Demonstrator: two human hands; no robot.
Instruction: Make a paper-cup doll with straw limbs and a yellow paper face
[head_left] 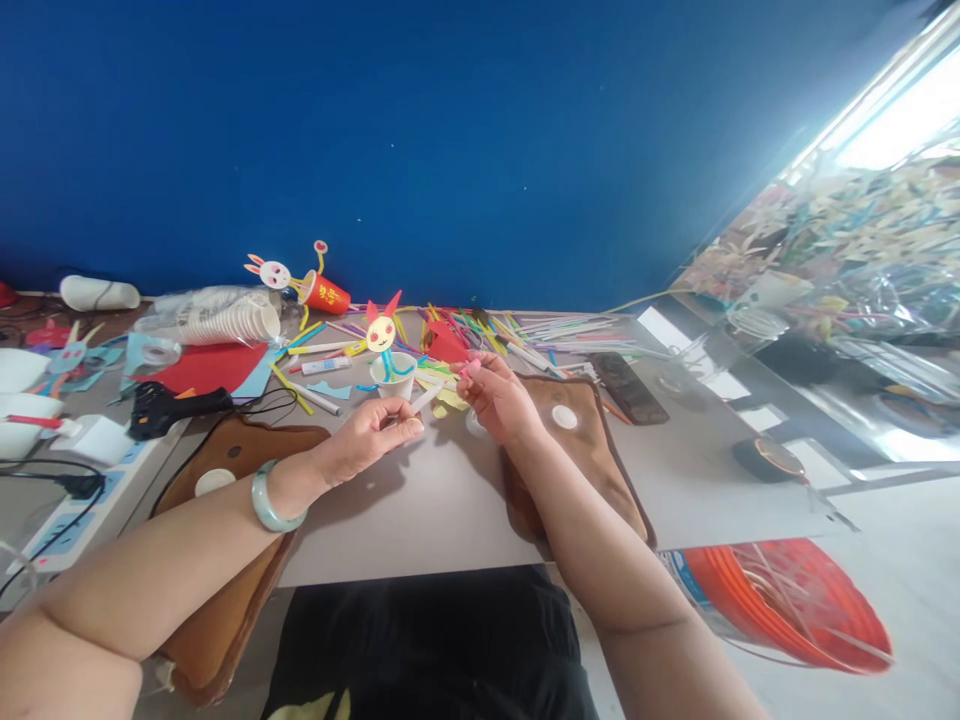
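My left hand [375, 435], with a pale bangle [271, 500] at the wrist, is closed in a pinch. A narrow white strip [427, 398] sticks out from its fingertips. To the right, my right hand [499, 400] pinches a small pink piece [470, 370], whose exact kind is too small to make out. Just beyond both hands stands a white paper cup [394, 378]. Out of it rises a figure with a round yellow face [381, 335], red pointed ears and blue pipe-cleaner limbs. Yellow paper scraps [448, 398] lie between the hands.
Pipe cleaners [555, 330] are heaped along the blue wall. At left are a black glue gun [176, 405], stacked paper cups [217, 318] and a power strip [82, 510]. A red cup with a rabbit face [324, 293] lies behind. A phone [626, 388] and orange bucket [810, 605] are right.
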